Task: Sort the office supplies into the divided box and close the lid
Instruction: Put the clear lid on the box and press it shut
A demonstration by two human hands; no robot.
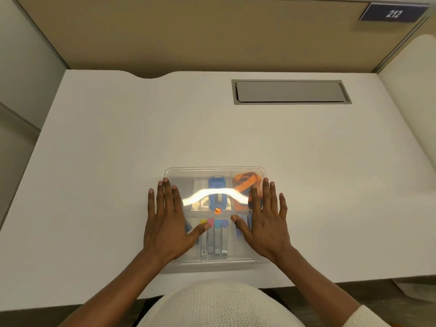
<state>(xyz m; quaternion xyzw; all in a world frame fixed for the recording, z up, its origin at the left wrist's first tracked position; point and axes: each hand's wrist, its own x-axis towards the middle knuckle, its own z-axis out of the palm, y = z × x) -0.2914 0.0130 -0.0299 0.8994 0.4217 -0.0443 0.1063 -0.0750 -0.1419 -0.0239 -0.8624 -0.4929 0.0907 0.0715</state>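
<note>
A clear plastic divided box lies near the desk's front edge with its transparent lid down on top. Through the lid show a blue stapler, an orange strap, several highlighters with coloured caps and a few paper clips. My left hand rests flat on the lid's left side, fingers spread. My right hand lies flat on the right side in the same way. Neither hand holds anything. A bright glare streak crosses the lid between them.
The white desk stretches around the box. A grey cable hatch is set into it at the back right. Beige partition walls close in the back and sides; a sign reading 212 hangs top right.
</note>
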